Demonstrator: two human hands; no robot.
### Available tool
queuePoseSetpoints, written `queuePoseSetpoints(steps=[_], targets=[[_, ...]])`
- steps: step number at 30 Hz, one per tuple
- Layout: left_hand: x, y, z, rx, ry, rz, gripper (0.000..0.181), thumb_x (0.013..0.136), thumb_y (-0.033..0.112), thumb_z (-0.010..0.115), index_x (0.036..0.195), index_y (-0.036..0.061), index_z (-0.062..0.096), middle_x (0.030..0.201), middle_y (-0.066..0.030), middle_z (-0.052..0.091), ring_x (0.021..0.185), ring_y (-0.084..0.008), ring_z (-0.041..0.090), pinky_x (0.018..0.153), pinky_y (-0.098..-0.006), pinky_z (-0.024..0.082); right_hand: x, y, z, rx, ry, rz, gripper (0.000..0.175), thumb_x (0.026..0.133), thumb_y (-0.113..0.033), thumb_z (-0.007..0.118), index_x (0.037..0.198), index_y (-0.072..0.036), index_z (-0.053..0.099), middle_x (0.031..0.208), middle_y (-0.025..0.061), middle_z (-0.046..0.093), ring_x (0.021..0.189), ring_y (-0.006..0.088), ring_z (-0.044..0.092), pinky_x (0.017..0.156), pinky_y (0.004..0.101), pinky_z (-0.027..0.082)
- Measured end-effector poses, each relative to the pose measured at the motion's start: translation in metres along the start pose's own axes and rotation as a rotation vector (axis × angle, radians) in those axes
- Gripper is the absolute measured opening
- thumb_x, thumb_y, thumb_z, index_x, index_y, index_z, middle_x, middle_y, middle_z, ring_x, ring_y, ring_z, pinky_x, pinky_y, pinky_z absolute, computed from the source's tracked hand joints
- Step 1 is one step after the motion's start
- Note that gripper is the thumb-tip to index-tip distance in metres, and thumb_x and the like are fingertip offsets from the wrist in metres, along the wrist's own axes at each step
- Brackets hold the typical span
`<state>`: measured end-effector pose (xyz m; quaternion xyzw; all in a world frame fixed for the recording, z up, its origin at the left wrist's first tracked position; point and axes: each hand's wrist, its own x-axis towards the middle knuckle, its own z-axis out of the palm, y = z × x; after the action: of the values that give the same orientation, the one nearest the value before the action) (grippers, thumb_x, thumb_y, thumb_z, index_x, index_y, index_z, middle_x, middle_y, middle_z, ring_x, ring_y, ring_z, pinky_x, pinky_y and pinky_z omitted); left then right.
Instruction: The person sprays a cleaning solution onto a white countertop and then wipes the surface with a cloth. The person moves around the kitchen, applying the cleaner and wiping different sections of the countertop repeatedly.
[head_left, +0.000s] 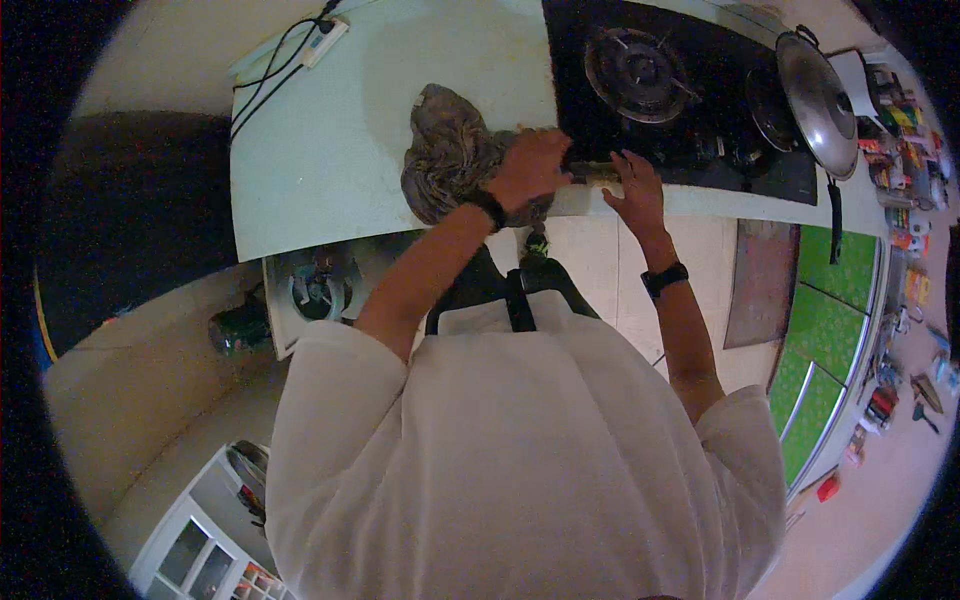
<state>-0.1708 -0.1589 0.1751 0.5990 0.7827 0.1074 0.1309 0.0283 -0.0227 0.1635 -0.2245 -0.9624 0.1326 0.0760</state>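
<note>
A crumpled dark cloth (446, 154) lies on the pale countertop (322, 150), left of the black glass gas cooktop (720, 169). My left hand (531, 166) rests on the cloth's right part at the cooktop's left front corner; the palm side is hidden, so a grip cannot be told. Just right of it, my right hand (637, 187) reaches over the cooktop's front edge, its fingers apart and nothing seen in it. Between the two hands a strip of the cooktop's edge shows, with a brownish patch.
A burner (641, 75) sits behind my hands. At the right of the cooktop stands a pan with a metal lid (817, 105), its black handle (835, 225) jutting past the counter edge. A power strip (325, 43) with black cables lies back left. An open drawer (281, 307) is below the counter.
</note>
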Motion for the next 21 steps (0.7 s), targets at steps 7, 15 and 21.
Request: queuePoseSetpoints(steps=[7, 15, 21], targets=[[0.017, 0.033, 0.048, 0.013, 0.084, 0.011, 0.026, 0.073, 0.020, 0.066, 0.095, 0.0066, 0.062, 0.091, -0.0112, 0.059, 0.083, -0.0297, 0.062, 0.064, -0.0450, 0.051, 0.003, 0.053, 0.017, -0.106, -0.025, 0.116, 0.057, 0.086, -0.036, 0.063, 0.137, -0.014, 0.049, 0.140, 0.0102, 0.046, 0.126, 0.0303, 0.044, 0.107, 0.0477, 0.034], [0.013, -0.012, 0.020, -0.122, 0.042, -0.017, 0.026, 0.075, 0.025, 0.065, 0.094, 0.0077, 0.062, 0.092, -0.0128, 0.057, 0.085, -0.0301, 0.060, 0.068, -0.0436, 0.051, 0.029, 0.090, 0.044, -0.271, 0.051, 0.239, 0.030, 0.085, -0.029, 0.065, 0.108, -0.011, 0.067, 0.105, 0.0149, 0.064, 0.099, 0.0341, 0.061, 0.082, 0.0452, 0.049], [-0.022, -0.157, -0.013, -0.370, 0.428, -0.267, 0.030, 0.072, 0.029, 0.067, 0.094, 0.0093, 0.065, 0.100, -0.0110, 0.057, 0.086, -0.0290, 0.062, 0.069, -0.0445, 0.051, 0.049, 0.049, 0.030, 0.076, 0.054, 0.179, 0.018, 0.085, -0.023, 0.065, 0.096, -0.009, 0.069, 0.095, 0.0136, 0.065, 0.089, 0.0348, 0.063, 0.075, 0.0456, 0.051]])
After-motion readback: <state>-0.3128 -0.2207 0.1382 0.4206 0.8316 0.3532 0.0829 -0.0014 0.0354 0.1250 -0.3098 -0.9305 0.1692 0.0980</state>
